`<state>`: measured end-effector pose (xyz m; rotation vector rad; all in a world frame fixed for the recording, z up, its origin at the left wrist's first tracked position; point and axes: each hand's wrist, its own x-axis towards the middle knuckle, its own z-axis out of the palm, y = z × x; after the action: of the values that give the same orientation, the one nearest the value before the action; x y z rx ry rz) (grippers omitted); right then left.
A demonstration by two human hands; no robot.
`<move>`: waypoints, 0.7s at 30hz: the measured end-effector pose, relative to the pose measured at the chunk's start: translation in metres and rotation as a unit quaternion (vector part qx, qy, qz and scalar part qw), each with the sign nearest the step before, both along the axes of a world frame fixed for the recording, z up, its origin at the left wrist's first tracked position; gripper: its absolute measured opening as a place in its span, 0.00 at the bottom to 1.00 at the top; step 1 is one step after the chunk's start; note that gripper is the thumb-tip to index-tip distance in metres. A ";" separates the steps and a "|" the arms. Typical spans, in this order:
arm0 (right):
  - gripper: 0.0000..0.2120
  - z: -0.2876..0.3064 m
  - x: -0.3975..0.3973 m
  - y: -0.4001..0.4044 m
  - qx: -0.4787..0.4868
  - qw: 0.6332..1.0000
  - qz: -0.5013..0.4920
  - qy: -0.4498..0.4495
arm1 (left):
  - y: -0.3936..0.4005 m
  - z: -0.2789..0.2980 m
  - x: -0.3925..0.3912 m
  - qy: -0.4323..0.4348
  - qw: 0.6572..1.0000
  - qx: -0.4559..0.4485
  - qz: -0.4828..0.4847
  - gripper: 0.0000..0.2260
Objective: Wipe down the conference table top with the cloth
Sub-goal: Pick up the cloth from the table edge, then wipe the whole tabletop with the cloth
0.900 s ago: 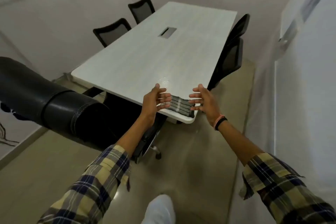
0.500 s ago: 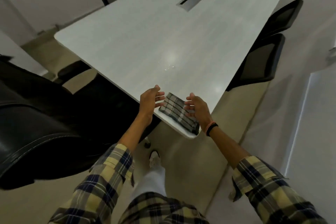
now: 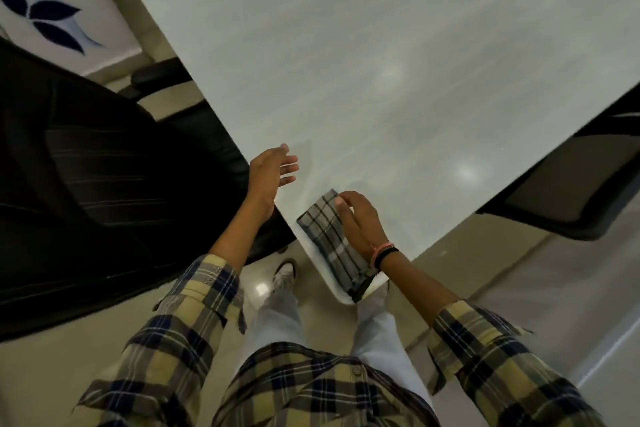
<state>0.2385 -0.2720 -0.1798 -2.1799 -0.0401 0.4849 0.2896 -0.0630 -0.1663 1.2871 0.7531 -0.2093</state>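
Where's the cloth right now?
In the head view, the folded plaid cloth lies on the near corner of the conference table, under the right hand, with the left hand open to its left.

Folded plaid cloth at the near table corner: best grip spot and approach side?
Take the cloth by its far end, coming from above on the right, where the right hand already rests on it. It lies flat and folded on the table, its near end right at the corner edge, so a top pinch of the folded layers looks safest.
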 end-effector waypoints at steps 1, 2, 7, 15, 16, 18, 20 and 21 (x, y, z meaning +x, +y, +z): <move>0.13 -0.007 0.008 -0.006 -0.003 0.999 0.035 -0.002 | -0.007 -0.001 0.002 0.002 1.000 0.007 0.021 0.15; 0.12 -0.013 0.012 -0.010 -0.008 0.998 0.064 -0.012 | -0.013 -0.001 0.002 0.004 0.999 0.011 0.034 0.15; 0.15 -0.052 0.017 -0.038 -0.028 0.972 0.203 -0.112 | -0.049 -0.012 -0.013 0.015 0.988 0.064 0.138 0.12; 0.29 -0.119 -0.017 -0.052 -0.157 0.877 0.420 -0.171 | -0.103 -0.056 -0.068 0.023 0.965 0.153 0.211 0.07; 0.29 -0.125 -0.010 -0.048 -0.178 0.872 0.419 -0.181 | -0.105 -0.063 -0.072 0.019 0.963 0.162 0.215 0.08; 0.28 -0.136 0.013 -0.027 -0.198 0.871 0.403 -0.197 | -0.102 -0.078 -0.081 0.013 0.954 0.210 0.214 0.10; 0.28 -0.144 0.052 0.012 -0.208 0.871 0.382 -0.228 | -0.094 -0.091 -0.087 0.002 0.935 0.283 0.216 0.14; 0.28 -0.147 0.075 0.034 -0.205 0.873 0.376 -0.232 | -0.091 -0.096 -0.089 -0.007 0.920 0.329 0.212 0.15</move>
<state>0.3130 -0.2384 -0.3265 -2.6064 -1.1813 0.3943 0.2005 -0.1535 -0.2627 1.7072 1.1235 0.4431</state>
